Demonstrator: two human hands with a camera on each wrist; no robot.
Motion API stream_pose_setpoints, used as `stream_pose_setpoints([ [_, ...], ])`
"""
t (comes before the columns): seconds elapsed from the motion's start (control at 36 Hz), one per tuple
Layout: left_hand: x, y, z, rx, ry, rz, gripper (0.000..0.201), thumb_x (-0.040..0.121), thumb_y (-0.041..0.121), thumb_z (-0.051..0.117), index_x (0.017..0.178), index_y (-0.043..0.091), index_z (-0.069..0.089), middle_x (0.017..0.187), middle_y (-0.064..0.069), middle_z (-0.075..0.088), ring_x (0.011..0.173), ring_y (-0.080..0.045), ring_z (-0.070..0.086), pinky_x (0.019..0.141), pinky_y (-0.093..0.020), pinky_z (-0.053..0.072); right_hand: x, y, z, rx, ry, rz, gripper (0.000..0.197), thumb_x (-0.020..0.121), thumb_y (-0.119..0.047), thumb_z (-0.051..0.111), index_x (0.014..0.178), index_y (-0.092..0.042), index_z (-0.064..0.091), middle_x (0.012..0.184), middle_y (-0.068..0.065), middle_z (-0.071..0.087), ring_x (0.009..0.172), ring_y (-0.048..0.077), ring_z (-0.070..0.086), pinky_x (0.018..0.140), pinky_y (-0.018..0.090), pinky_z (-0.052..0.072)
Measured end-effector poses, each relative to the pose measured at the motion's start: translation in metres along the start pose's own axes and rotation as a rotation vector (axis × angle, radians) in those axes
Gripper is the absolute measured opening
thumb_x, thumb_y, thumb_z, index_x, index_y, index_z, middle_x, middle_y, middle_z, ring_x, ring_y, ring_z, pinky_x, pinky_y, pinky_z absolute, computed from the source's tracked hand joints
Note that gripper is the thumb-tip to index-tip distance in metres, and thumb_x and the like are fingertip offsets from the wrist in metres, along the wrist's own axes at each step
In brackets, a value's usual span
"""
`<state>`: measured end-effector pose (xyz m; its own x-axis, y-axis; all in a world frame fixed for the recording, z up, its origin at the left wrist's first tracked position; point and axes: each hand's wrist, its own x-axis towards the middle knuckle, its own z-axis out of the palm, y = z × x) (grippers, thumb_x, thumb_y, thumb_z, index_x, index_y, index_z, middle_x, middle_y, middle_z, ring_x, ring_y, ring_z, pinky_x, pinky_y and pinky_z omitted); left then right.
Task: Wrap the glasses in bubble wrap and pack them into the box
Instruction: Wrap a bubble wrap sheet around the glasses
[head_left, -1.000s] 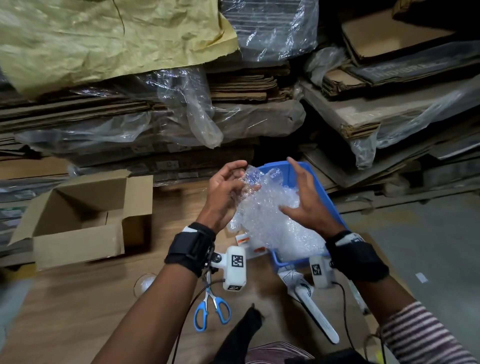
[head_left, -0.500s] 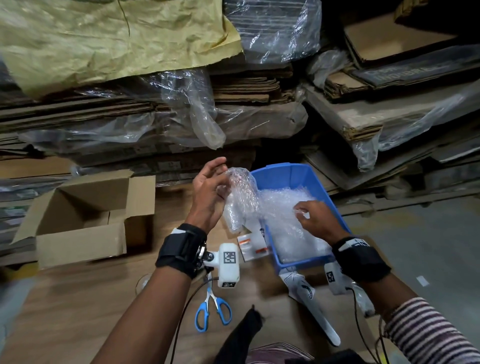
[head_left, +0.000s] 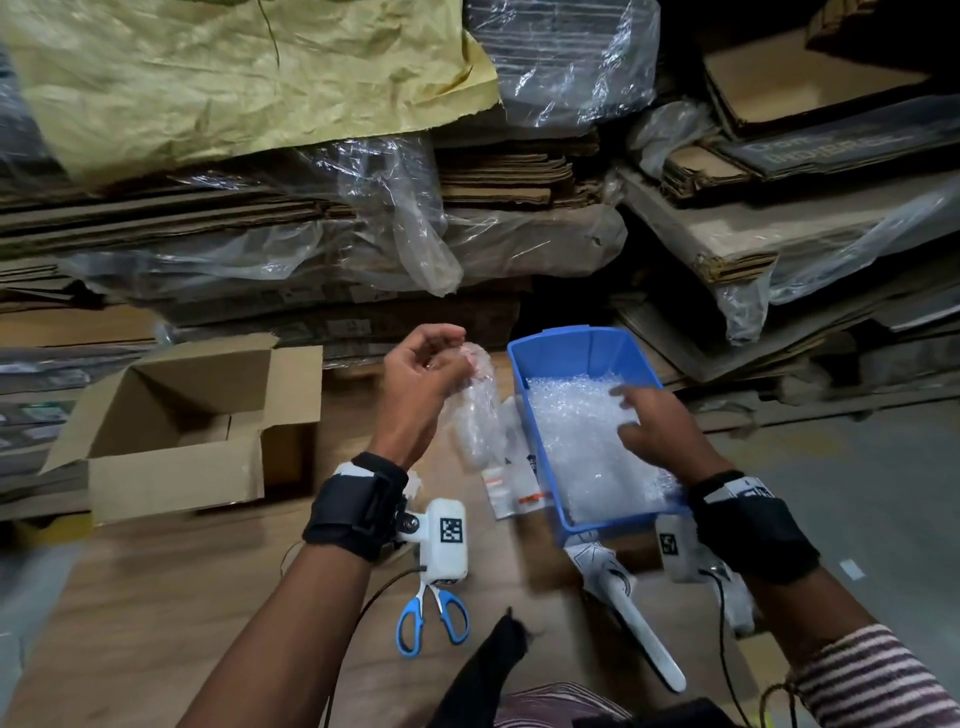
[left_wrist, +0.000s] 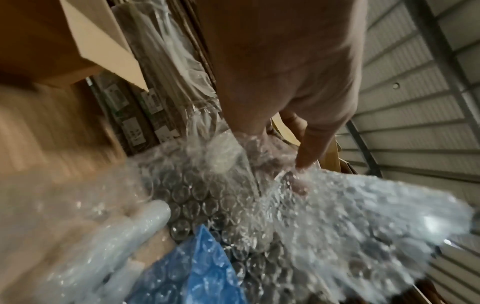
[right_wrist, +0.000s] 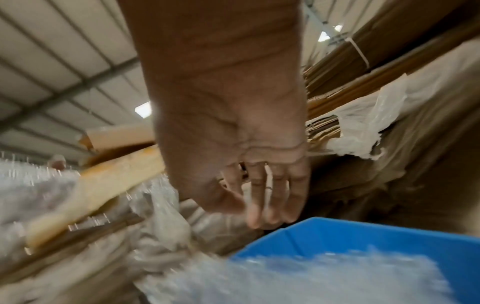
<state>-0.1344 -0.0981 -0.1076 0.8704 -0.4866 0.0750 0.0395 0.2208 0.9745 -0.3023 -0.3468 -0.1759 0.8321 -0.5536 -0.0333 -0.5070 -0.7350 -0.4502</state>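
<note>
Blue scissors (head_left: 432, 618), probably a tape dispenser (head_left: 631, 618)

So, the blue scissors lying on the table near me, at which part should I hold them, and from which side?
Take the scissors by the blue loop handles, coming from above on your near side. They lie flat on the wooden table with the loops toward you and the blades pointing away, partly hidden under the left wrist camera, so the blade end is poorly reachable.

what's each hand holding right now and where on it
The left hand grips a bubble-wrapped bundle by its top end, so it hangs down. The right hand rests on loose bubble wrap in the blue bin, fingers straight, gripping nothing.
</note>
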Motion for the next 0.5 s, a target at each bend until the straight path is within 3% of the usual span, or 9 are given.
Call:
stream_pose_setpoints([
  [0.06, -0.004, 0.001, 0.002, 0.063, -0.061, 0.022, 0.027, 0.085, -0.01, 0.074, 0.098, 0.013, 0.07, 0.088, 0.009, 0.072, 0.083, -0.011, 0.065, 0.075, -0.033, 0.062, -0.003, -0.028, -0.007, 0.326, 0.011, -0.075, 0.048, 0.095, -0.011, 0.062, 0.142, -0.016, 0.054, 0.114, 0.01, 0.07, 0.107, 0.026, 0.065, 0.094, 0.04, 0.051],
  [0.11, -0.008, 0.001, 0.005, 0.101, -0.132, 0.036, 0.026, 0.084, -0.01, 0.075, 0.097, 0.012, 0.07, 0.089, 0.011, 0.072, 0.082, -0.015, 0.064, 0.077, -0.037, 0.062, -0.01, -0.06, -0.012, 0.648, -0.097, -0.077, 0.046, 0.103, -0.032, 0.058, 0.147, -0.025, 0.046, 0.116, 0.005, 0.07, 0.108, 0.016, 0.067, 0.093, 0.035, 0.055],
  [0.17, -0.012, 0.0, 0.007, 0.112, -0.191, 0.036, 0.025, 0.084, -0.01, 0.075, 0.097, 0.01, 0.07, 0.089, 0.01, 0.072, 0.08, -0.018, 0.065, 0.075, -0.035, 0.061, -0.015, -0.086, -0.014, 0.816, -0.224, -0.065, 0.055, 0.097, -0.061, 0.055, 0.146, -0.037, 0.042, 0.124, 0.001, 0.069, 0.114, 0.009, 0.066, 0.094, 0.033, 0.056],
  [0.22, -0.015, -0.002, 0.006, 0.13, -0.25, 0.027, 0.023, 0.085, -0.011, 0.075, 0.099, 0.007, 0.07, 0.092, 0.007, 0.072, 0.083, -0.018, 0.069, 0.075, -0.035, 0.063, -0.019, -0.101, -0.013, 0.93, -0.33, -0.049, 0.065, 0.088, -0.073, 0.055, 0.143, -0.043, 0.041, 0.134, 0.0, 0.064, 0.121, 0.012, 0.064, 0.099, 0.037, 0.054],
  [0.28, -0.017, -0.002, 0.002, 0.154, -0.3, 0.025, 0.023, 0.085, -0.01, 0.075, 0.102, 0.005, 0.071, 0.096, 0.003, 0.072, 0.087, -0.017, 0.069, 0.077, -0.036, 0.063, -0.025, -0.11, -0.011, 0.962, -0.404, -0.074, 0.066, 0.089, -0.064, 0.062, 0.146, -0.038, 0.042, 0.14, 0.001, 0.061, 0.126, 0.014, 0.062, 0.102, 0.038, 0.053],
  [0.33, -0.02, -0.001, -0.004, 0.177, -0.336, 0.03, 0.026, 0.084, -0.011, 0.075, 0.103, 0.007, 0.072, 0.099, -0.002, 0.072, 0.091, -0.016, 0.069, 0.079, -0.039, 0.062, -0.03, -0.116, -0.008, 0.968, -0.455, -0.114, 0.062, 0.09, -0.043, 0.073, 0.145, -0.032, 0.047, 0.136, 0.002, 0.065, 0.125, 0.015, 0.063, 0.103, 0.034, 0.052],
  [0.42, -0.024, 0.0, -0.016, 0.197, -0.341, -0.003, 0.029, 0.083, -0.014, 0.074, 0.102, 0.008, 0.072, 0.099, -0.003, 0.072, 0.088, -0.013, 0.071, 0.073, -0.032, 0.062, -0.033, -0.121, -0.002, 0.986, -0.479, -0.122, 0.057, 0.084, -0.015, 0.084, 0.135, -0.021, 0.059, 0.123, 0.008, 0.073, 0.116, 0.023, 0.069, 0.105, 0.044, 0.052],
  [0.5, -0.028, 0.002, -0.032, 0.239, -0.308, -0.026, 0.027, 0.083, -0.011, 0.075, 0.103, 0.007, 0.07, 0.109, -0.018, 0.069, 0.086, -0.023, 0.071, 0.066, -0.03, 0.062, -0.032, -0.121, 0.003, 0.927, -0.412, -0.111, 0.049, 0.077, -0.016, 0.089, 0.121, -0.024, 0.069, 0.106, 0.021, 0.073, 0.097, 0.025, 0.07, 0.1, 0.052, 0.054],
])
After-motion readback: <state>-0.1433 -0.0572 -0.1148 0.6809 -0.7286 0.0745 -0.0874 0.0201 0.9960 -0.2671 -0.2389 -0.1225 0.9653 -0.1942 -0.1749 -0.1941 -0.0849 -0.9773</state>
